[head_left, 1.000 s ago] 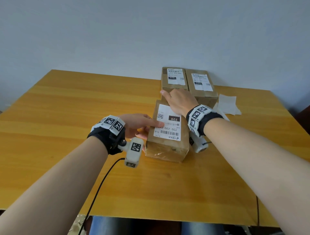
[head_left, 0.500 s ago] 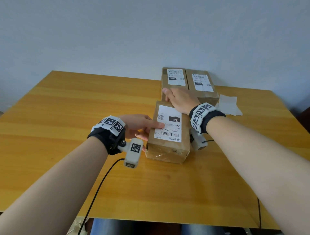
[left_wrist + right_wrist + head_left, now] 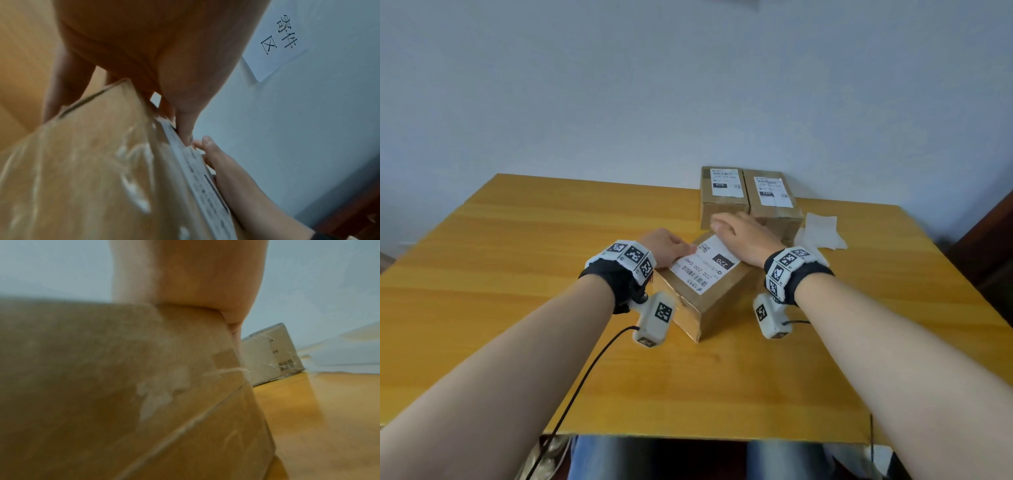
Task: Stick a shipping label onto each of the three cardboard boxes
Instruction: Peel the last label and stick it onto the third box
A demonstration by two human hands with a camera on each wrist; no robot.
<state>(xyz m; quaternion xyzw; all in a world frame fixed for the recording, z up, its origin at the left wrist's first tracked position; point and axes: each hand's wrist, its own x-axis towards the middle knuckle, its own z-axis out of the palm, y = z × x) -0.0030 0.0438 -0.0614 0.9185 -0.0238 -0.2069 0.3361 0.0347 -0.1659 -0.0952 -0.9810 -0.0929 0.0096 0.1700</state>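
Note:
A small cardboard box (image 3: 709, 303) sits mid-table, turned so one corner faces me, with a white shipping label (image 3: 702, 270) on its top. My left hand (image 3: 674, 248) grips its left side, thumb (image 3: 183, 116) on the label's edge (image 3: 197, 178) and fingers down the side wall (image 3: 82, 162). My right hand (image 3: 743, 236) lies flat over the far right part of the top, its straight fingers (image 3: 222, 170) pressing the label. Two more boxes (image 3: 722, 209) (image 3: 777, 214) stand side by side at the back, each with a label (image 3: 725, 183) (image 3: 772, 192) on top.
Crumpled white backing papers (image 3: 820, 231) lie right of the back boxes. The wooden table (image 3: 517, 274) ends at a pale wall just behind them. A paper sign (image 3: 277, 40) hangs on that wall. A cable (image 3: 585, 377) trails from my left wrist over the near edge.
The near box has been turned clockwise, so a corner now points at me. Both hands went round with it, the right one sliding toward the far right of the top.

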